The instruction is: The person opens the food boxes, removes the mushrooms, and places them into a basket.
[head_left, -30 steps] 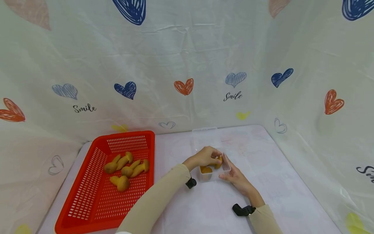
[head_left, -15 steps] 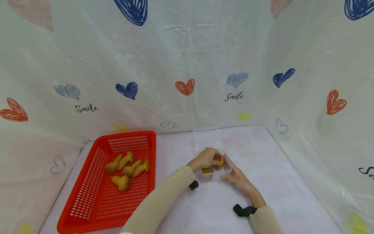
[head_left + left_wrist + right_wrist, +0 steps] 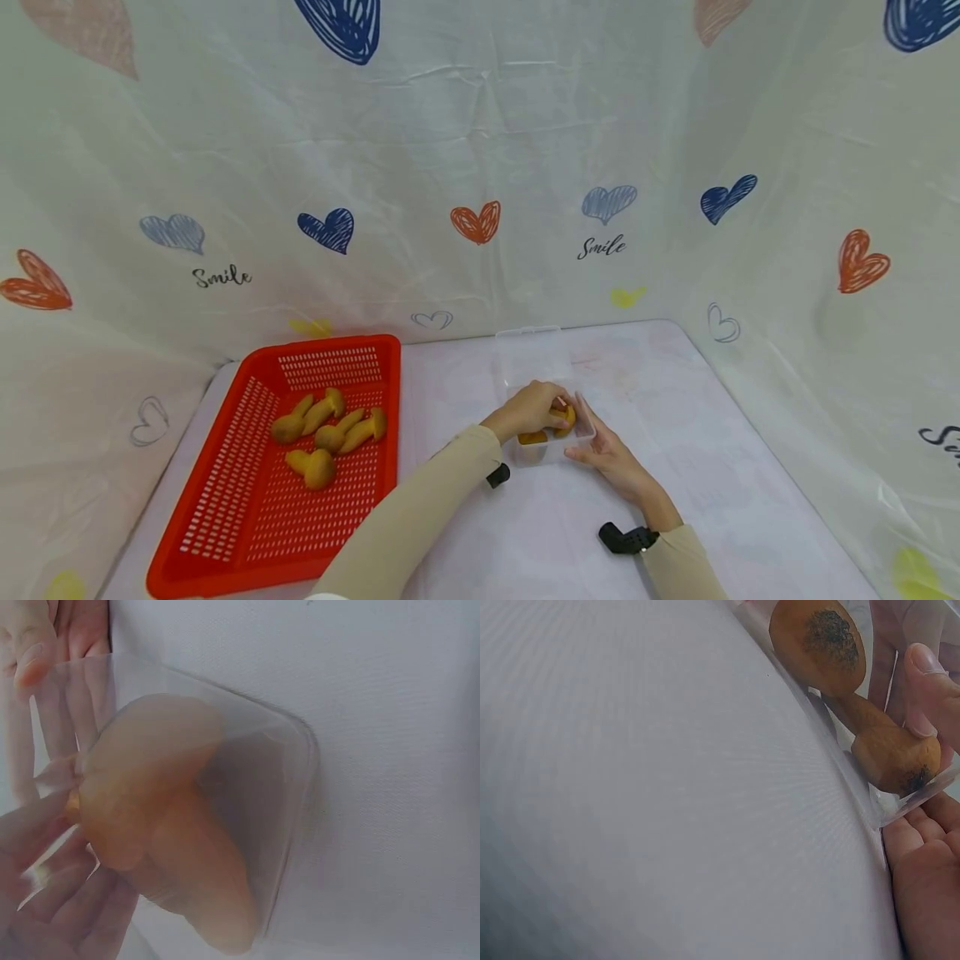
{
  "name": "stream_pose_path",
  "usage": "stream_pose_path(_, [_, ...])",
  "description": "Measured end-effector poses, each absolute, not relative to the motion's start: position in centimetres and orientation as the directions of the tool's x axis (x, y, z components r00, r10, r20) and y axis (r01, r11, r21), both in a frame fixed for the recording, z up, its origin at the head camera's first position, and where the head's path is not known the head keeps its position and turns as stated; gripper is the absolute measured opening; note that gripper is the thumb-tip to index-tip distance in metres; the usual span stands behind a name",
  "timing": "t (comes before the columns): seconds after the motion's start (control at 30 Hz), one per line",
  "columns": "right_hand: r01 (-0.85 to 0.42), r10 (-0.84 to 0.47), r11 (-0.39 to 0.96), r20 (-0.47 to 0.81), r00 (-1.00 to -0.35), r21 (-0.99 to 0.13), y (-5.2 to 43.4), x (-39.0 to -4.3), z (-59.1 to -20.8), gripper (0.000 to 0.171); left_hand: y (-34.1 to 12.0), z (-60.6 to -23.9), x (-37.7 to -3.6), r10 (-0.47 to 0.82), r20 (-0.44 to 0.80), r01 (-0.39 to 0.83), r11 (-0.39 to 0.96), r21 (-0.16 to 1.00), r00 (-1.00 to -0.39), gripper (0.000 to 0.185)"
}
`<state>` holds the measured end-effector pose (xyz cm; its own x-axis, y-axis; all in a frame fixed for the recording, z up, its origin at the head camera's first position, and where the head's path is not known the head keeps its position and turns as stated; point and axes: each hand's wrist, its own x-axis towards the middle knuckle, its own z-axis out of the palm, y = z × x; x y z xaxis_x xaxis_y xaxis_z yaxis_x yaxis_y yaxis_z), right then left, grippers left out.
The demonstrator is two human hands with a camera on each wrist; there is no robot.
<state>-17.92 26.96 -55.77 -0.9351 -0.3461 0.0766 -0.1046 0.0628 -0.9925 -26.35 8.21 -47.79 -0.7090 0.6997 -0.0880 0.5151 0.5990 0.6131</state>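
Since the earlier head frames the left hand (image 3: 531, 407) had sunk a little lower into the clear plastic box (image 3: 581, 435), and the mushroom (image 3: 564, 419) it carried had gone down with it, from level with the rim to below it, beside a second mushroom (image 3: 532, 437) already lying on the bottom. The left fingers were curled over the top of that piece, pinching it; whether they had started to let go could not be told from the head view, and the left wrist view showed only pale fingers blurred through the box wall. The right hand (image 3: 603, 454) had hardly shifted: it lay against the near right side of the box with fingers fairly straight, bracing the wall rather than wrapping round it, and the right wrist view showed a thumb at the rim and the palm just beside the corner. The box sat on the white table (image 3: 720, 467), well apart from the red basket (image 3: 225, 500), where several more mushrooms (image 3: 330, 429) lay loose. Judging from this, the placing of that piece was nearly done, with the release not yet clearly made.
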Motion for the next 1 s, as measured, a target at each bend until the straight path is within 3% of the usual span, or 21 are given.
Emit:
stream_pose_path(0.4, [-0.111, -0.342, 0.078, 0.078, -0.936, -0.991, 27.0, -18.1, -55.9, 0.090, 8.3, -47.5, -25.8, 0.681, -0.101, 0.530, 0.646, 0.549, -0.725, 0.039])
stream_pose_path(1.0, [-0.094, -0.336, 0.092, 0.058, -0.940, -0.991, 27.0, -18.1, -55.9, 0.090, 6.6, -45.6, -26.6, 0.779, 0.014, 0.516, 0.402, 0.756, -0.627, 0.041])
